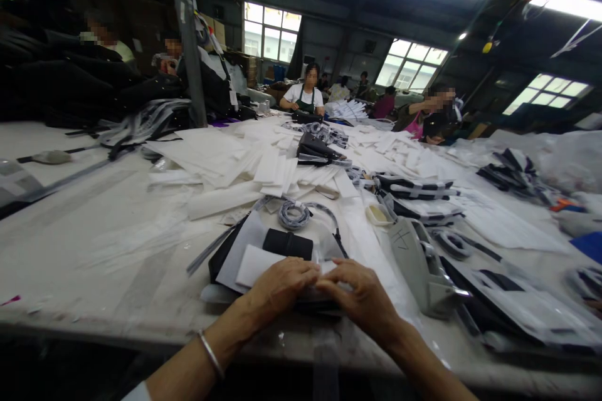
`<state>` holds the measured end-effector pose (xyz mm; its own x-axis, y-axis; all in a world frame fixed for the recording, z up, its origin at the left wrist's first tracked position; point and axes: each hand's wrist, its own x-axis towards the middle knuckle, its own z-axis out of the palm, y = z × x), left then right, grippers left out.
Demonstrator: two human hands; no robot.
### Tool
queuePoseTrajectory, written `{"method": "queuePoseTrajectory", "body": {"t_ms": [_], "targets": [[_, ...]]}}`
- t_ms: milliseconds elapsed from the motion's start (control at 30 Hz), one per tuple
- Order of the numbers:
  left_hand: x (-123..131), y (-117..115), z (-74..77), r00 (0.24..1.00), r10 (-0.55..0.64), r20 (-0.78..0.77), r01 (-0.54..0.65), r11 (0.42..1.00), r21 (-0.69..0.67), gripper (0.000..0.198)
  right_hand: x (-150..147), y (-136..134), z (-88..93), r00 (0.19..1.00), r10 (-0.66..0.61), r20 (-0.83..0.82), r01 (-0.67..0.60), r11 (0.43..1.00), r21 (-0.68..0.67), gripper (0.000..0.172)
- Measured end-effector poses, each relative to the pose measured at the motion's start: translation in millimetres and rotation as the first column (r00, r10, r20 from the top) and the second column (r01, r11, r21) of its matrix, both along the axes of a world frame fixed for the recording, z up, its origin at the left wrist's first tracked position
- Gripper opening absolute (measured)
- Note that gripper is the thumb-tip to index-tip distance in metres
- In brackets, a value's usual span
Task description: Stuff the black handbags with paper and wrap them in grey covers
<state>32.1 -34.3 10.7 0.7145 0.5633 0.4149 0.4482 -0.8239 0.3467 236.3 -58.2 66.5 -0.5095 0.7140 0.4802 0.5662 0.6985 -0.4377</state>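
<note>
A black handbag [226,258] lies on the table in front of me, partly covered by thin whitish wrapping. On it sit a wrapped coil of strap [294,215], a black rolled piece [288,244] and a folded white foam sheet [256,263]. My left hand [286,282] rests over the sheet's near edge, its fingers bent and together. My right hand [360,291] pinches at the same edge, thumb below the fingers. The two hands nearly meet at the fingertips. What lies under the fingers is mostly hidden.
A grey tape dispenser [414,269] stands to the right, beside another wrapped black bag [512,301]. Beyond lie stacked wrapped bags [414,191] and a spread of white sheets [277,169]. A metal post [188,56] rises at left. Other people work across the table.
</note>
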Motion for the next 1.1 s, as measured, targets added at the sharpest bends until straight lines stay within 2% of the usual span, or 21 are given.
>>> {"method": "queuePoseTrajectory", "body": {"t_ms": [33, 100, 167, 233, 333, 467, 533, 600, 667, 700, 800, 867, 967, 1100], "targets": [[0, 0, 2.2, 1.0, 0.001, -0.014, -0.001, 1.0, -0.008, 0.028, -1, 8, 6.6, 0.999, -0.026, 0.022, 0.028, 0.997, -0.071, 0.021], [-1, 0, 6.8, 0.999, 0.002, -0.04, -0.003, 1.0, -0.022, 0.029, -2, 30, 14.2, 0.983, -0.05, 0.179, 0.085, 0.977, -0.197, 0.028], [-2, 0, 10.1, 0.998, 0.006, -0.06, -0.008, 1.0, -0.024, 0.033, -1, 52, 11.9, 0.928, -0.043, 0.37, 0.151, 0.951, -0.268, 0.028], [-2, 0, 10.7, 0.997, 0.011, -0.074, -0.012, 1.0, -0.016, 0.038, 4, 72, 3.1, 0.882, -0.085, 0.464, 0.237, 0.93, -0.28, 0.026], [-3, 1, 7.5, 0.997, 0.016, -0.082, -0.016, 1.0, -0.004, 0.039, 15, 90, -6.9, 0.862, -0.228, 0.453, 0.361, 0.904, -0.231, 0.029], [-3, 1, 4.9, 0.996, 0.019, -0.082, -0.019, 1.0, -0.008, 0.038, 19, 80, 2.3, 0.843, -0.394, 0.366, 0.47, 0.871, -0.144, 0.028], [-3, 0, 6.5, 0.996, 0.016, -0.084, -0.017, 1.0, -0.013, 0.036, 15, 61, 9.9, 0.908, -0.344, 0.241, 0.384, 0.911, -0.148, 0.025], [-3, 0, 9.0, 0.997, 0.003, -0.08, -0.006, 0.999, -0.036, 0.035, 11, 38, 13.1, 0.977, -0.194, 0.092, 0.208, 0.964, -0.167, 0.018], [-2, 0, 10.1, 0.998, -0.014, -0.067, 0.01, 0.998, -0.06, 0.037, 9, 17, 10.5, 0.999, -0.044, 0.024, 0.048, 0.98, -0.193, 0.015], [-3, 0, 9.7, 0.998, -0.021, -0.058, 0.017, 0.998, -0.065, 0.039, 9, 9, 7.7, 0.999, -0.002, 0.035, 0.009, 0.978, -0.209, 0.017], [-3, 1, 4.9, 0.999, -0.024, -0.025, 0.022, 0.998, -0.053, 0.041, 13, -7, -2.1, 0.996, 0.015, 0.086, 0.003, 0.979, -0.203, 0.032], [-3, 1, 0.7, 1.0, -0.017, -0.005, 0.017, 0.999, -0.05, 0.04, 16, -10, -7.6, 0.995, -0.004, 0.1, 0.018, 0.99, -0.139, 0.036], [-5, -1, -1.9, 1.0, -0.006, 0.015, 0.006, 0.998, -0.061, 0.035, 19, -11, -16.3, 0.997, 0.005, 0.078, -0.002, 1.0, -0.031, 0.028], [-8, -8, 6.4, 0.996, -0.062, 0.07, 0.068, 0.994, -0.084, 0.026, 21, -9, -30.7, 1.0, 0.025, -0.017, -0.024, 0.997, 0.072, 0.015]]}}
